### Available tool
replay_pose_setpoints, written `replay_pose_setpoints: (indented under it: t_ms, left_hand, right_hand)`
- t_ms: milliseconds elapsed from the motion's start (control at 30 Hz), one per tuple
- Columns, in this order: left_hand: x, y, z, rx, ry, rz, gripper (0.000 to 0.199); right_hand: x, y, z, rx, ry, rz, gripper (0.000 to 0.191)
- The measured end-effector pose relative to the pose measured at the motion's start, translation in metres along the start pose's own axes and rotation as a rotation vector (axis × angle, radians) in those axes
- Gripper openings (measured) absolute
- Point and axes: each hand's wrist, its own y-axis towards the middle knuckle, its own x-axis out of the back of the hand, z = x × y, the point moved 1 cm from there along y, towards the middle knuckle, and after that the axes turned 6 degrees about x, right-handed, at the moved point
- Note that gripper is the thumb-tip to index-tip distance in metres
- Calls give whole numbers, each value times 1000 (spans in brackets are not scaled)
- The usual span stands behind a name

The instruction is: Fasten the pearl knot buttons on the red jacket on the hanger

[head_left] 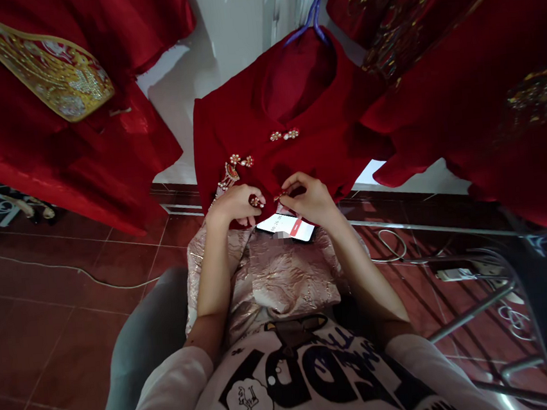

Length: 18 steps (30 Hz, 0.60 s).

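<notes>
A sleeveless-looking red garment (245, 114) hangs in front of me from a purple hanger (316, 17), its lower part reaching my lap. Beaded flower fasteners (285, 135) sit below its neckline. Another flower piece with a dangling beaded ornament (229, 174) lies at its left. My left hand (235, 205) is closed at the garment's lower edge, with a beaded flower button (256, 201) at its thumb and index finger. My right hand (309, 196) pinches a small beaded piece (280, 196) on the same edge. Exactly how the fingers grip underneath is hidden.
A lit phone (288, 226) rests on the shiny pink fabric (295, 280) over my lap. More red garments with gold decoration (62, 77) hang on both sides. A metal-framed chair (477, 311) stands at the right. A cable (102, 283) crosses the tiled floor.
</notes>
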Motion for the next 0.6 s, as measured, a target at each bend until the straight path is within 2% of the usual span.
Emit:
replay_pose_setpoints:
  t_ms: [100, 200, 300, 433, 533, 600]
  left_hand:
    - [-2, -6, -6, 60, 16, 124, 41]
    - [-1, -10, -7, 36, 95, 39, 36]
    - [1, -10, -3, -33, 172, -66, 33]
    - [0, -5, 1, -23, 141, -39, 28]
    - [-4, -4, 0, -14, 126, 6, 5]
    - [-4, -4, -2, -29, 147, 6, 9]
  right_hand:
    - [-5, 0, -3, -53, 29, 92, 19]
    - [-9, 0, -4, -54, 1, 160, 20]
    - [-10, 1, -4, -39, -38, 153, 19]
    - [-10, 2, -4, -83, -22, 155, 19]
    - [-11, 2, -4, -93, -4, 167, 19]
    - [-11, 3, -5, -85, -1, 165, 19]
